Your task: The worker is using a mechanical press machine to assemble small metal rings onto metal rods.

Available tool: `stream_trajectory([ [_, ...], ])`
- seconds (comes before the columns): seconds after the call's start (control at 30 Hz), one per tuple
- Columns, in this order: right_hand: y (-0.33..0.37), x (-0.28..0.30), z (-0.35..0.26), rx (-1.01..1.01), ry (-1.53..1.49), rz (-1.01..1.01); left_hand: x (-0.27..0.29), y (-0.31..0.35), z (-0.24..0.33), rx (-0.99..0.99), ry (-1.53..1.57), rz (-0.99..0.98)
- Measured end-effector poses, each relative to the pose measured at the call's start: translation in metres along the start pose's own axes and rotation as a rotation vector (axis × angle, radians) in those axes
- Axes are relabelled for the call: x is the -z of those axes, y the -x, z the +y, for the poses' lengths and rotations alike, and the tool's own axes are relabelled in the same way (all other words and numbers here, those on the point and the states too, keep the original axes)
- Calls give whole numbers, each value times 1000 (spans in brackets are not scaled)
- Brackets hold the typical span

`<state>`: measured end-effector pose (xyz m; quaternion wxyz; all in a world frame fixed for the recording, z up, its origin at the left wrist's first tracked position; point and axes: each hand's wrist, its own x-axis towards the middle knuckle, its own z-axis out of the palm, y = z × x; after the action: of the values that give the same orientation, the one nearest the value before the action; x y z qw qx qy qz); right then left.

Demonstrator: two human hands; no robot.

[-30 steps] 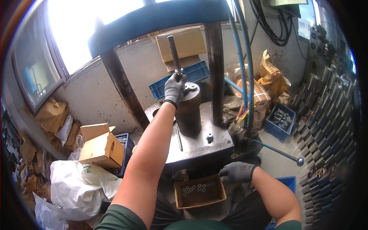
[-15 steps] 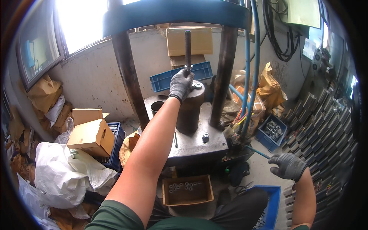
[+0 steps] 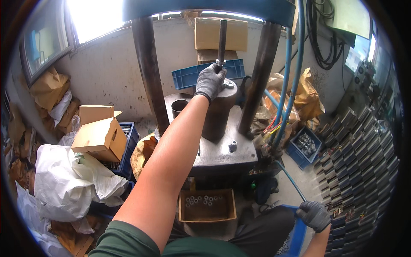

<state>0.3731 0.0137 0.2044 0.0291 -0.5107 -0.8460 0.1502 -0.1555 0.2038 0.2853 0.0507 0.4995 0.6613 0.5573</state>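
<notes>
My left hand point(image 3: 210, 81), in a grey glove, is closed round the lower part of a dark metal rod point(image 3: 222, 40). A bright collar point(image 3: 221, 62) circles the rod just above my fingers. Below and beside that hand is a dark steel cylinder point(image 3: 217, 118), with a small round washer-like part point(image 3: 229, 85) on its top. Low on the right, my gloved right hand point(image 3: 314, 216) has its fingers curled round the end of a thin blue lever point(image 3: 292, 182). The rod's lower end is hidden by my left hand.
A press frame has a blue crossbeam point(image 3: 209, 10) and dark columns point(image 3: 147, 73). Its metal table point(image 3: 205, 160) carries a short fitting point(image 3: 233, 145). A wooden box point(image 3: 207, 217) of small rings lies below. Stacked metal bars point(image 3: 359, 162) fill the right; cartons point(image 3: 100, 137) stand left.
The view has shifted a little. My right hand has moved down and toward me, and the blue lever's end has swung down with it. My left hand keeps its hold on the rod.
</notes>
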Motion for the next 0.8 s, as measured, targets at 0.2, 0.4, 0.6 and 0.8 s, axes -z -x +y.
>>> stream_trajectory([
  [0.2, -1, -5, 2, 15, 87, 15, -2, -6, -7, -6, 22, -6],
  [0.4, 0, -5, -1, 21, 69, 65, 2, -6, -3, -8, -34, -61],
  [0.6, 0, -1, -9, -6, 82, 60, 2, -4, -3, -14, -22, -36],
  [0.8, 2, -2, -9, -38, 79, 68, 4, -2, 2, -5, -41, -38],
])
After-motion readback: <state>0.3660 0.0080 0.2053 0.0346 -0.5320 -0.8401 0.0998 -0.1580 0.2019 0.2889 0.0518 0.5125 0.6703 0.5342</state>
